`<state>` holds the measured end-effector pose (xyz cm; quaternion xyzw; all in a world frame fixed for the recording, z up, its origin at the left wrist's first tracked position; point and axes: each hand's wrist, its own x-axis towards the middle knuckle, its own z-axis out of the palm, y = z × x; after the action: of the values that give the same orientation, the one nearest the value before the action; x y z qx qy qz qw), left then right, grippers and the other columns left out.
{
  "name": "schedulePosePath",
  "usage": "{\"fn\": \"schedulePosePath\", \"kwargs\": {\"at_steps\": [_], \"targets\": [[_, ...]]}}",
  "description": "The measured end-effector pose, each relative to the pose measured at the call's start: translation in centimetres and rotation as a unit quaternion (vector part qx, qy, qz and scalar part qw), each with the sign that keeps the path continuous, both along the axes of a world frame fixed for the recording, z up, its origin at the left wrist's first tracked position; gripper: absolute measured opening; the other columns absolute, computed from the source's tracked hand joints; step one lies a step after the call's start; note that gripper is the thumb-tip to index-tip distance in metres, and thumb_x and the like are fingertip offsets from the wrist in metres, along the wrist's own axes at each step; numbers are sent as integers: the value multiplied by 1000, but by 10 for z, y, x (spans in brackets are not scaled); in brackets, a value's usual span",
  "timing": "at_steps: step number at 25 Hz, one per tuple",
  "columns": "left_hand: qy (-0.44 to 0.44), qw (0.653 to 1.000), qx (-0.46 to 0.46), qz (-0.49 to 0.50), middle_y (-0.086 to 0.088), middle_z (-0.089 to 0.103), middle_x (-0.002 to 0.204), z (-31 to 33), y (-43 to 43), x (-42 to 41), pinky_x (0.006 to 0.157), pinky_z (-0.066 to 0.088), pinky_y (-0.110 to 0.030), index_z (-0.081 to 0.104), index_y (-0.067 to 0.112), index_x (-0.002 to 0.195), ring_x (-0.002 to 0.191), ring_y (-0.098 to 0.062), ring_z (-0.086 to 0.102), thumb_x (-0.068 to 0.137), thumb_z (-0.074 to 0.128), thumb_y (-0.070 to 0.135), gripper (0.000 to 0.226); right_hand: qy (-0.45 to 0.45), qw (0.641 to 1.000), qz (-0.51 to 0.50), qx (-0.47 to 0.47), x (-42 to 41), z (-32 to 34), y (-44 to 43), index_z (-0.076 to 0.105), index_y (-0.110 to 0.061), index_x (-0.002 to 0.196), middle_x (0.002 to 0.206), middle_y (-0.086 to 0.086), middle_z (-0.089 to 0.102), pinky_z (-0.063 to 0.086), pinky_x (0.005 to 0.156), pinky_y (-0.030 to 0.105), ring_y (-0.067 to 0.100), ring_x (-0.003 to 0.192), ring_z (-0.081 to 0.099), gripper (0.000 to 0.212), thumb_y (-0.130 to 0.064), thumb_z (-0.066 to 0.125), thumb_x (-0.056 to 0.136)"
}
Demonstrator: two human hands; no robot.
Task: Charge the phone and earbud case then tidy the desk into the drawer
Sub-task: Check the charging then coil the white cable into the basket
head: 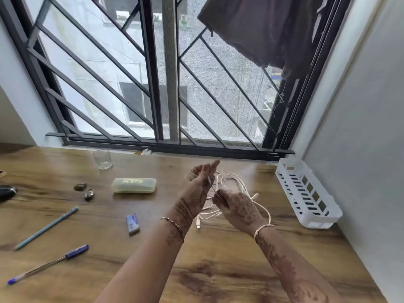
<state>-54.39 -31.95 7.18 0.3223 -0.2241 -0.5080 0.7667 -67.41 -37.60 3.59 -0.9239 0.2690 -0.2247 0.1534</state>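
A tangle of white charging cable (236, 184) lies on the wooden desk (218, 270) and rises into both hands; one plug end (198, 224) rests near my left wrist. My left hand (200, 184) is raised above the desk with its fingers pointing up, and a strand of the cable runs across its palm. My right hand (237, 207), just right of it, pinches a strand of the cable between its fingertips. A dark object (6, 192) that may be a phone lies at the desk's left edge, partly cut off. No earbud case is plainly seen.
A pale glasses case (133, 185), an empty glass (102, 159), two small lumps (85, 190), a small blue box (132, 223), a pencil (46, 228) and a blue pen (49, 263) lie on the desk's left half. A white slotted basket (306, 193) stands by the right wall.
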Motion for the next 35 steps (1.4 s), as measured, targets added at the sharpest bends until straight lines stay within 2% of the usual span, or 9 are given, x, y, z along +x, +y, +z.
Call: {"fn": "schedulePosePath", "kwargs": {"at_steps": [2, 6, 8, 13, 16, 23, 27, 32, 35], "targets": [[-105, 993, 27, 42, -8, 74, 101, -7, -7, 9, 70, 42, -20, 47, 13, 86, 78, -14, 53, 93, 52, 9, 10, -26, 999, -11, 34, -2, 11, -1, 63, -19, 86, 75, -3, 67, 48, 64, 25, 11, 67, 61, 25, -42, 54, 93], [-384, 919, 83, 44, -12, 71, 93, -17, -11, 19, 73, 48, -15, 45, 15, 83, 79, -3, 67, 93, 53, 3, 17, -100, 985, -9, 143, 2, 13, -18, 72, -22, 84, 75, -9, 68, 48, 64, 14, -2, 67, 61, 6, -27, 72, 83], [-447, 889, 99, 28, -8, 64, 79, -22, -12, 23, 68, 50, -12, 46, 15, 79, 65, 8, 63, 91, 52, -4, 23, -134, 978, -14, 159, 4, 14, -27, 74, -23, 85, 76, -8, 72, 51, 68, 17, 1, 70, 65, 6, -20, 75, 79], [-514, 849, 121, -17, -4, 54, 59, -21, -10, 30, 56, 44, -16, 55, 13, 76, 44, 2, 50, 96, 46, 3, 24, -155, 964, -40, 211, 12, 23, -35, 69, -26, 79, 73, -13, 68, 57, 57, 28, 7, 63, 60, 14, -14, 72, 82], [-443, 884, 138, -55, -2, 49, 58, -18, -6, 36, 55, 37, -18, 64, 7, 84, 48, -3, 43, 99, 43, 11, 26, -179, 957, -54, 223, 20, 25, -40, 64, -29, 71, 69, -11, 65, 49, 53, 25, 2, 53, 53, 17, -20, 76, 79], [-56, 975, 112, -182, 4, 34, 52, 0, 5, 42, 78, 58, -39, 58, 5, 83, 42, -5, 35, 100, 40, 20, 29, -203, 949, -108, 215, 29, 29, -47, 56, -19, 54, 54, -7, 55, 39, 52, 25, 5, 50, 45, 44, -58, 72, 68], [87, 984, 40, -151, 7, 36, 47, 5, -1, 42, 74, 59, -35, 52, 9, 85, 37, -4, 37, 97, 40, 23, 22, -161, 940, -98, 285, 30, 14, -44, 62, -8, 67, 58, -3, 56, 38, 54, 22, 6, 53, 46, 42, -45, 62, 87], [158, 981, -29, -112, 4, 46, 53, 21, -6, 44, 82, 58, -41, 56, 7, 84, 42, -7, 47, 101, 36, 23, 30, -132, 926, -84, 343, 14, -1, -38, 67, -4, 78, 73, 1, 70, 45, 62, 9, -3, 61, 61, 32, -27, 54, 95], [161, 983, -31, -80, -5, 66, 67, 27, -12, 41, 83, 55, -45, 57, 4, 87, 56, -16, 65, 100, 37, 22, 30, -154, 890, -66, 425, 11, -2, -30, 61, -13, 78, 79, 10, 71, 54, 72, 26, 14, 73, 67, 26, -26, 49, 98]]}}
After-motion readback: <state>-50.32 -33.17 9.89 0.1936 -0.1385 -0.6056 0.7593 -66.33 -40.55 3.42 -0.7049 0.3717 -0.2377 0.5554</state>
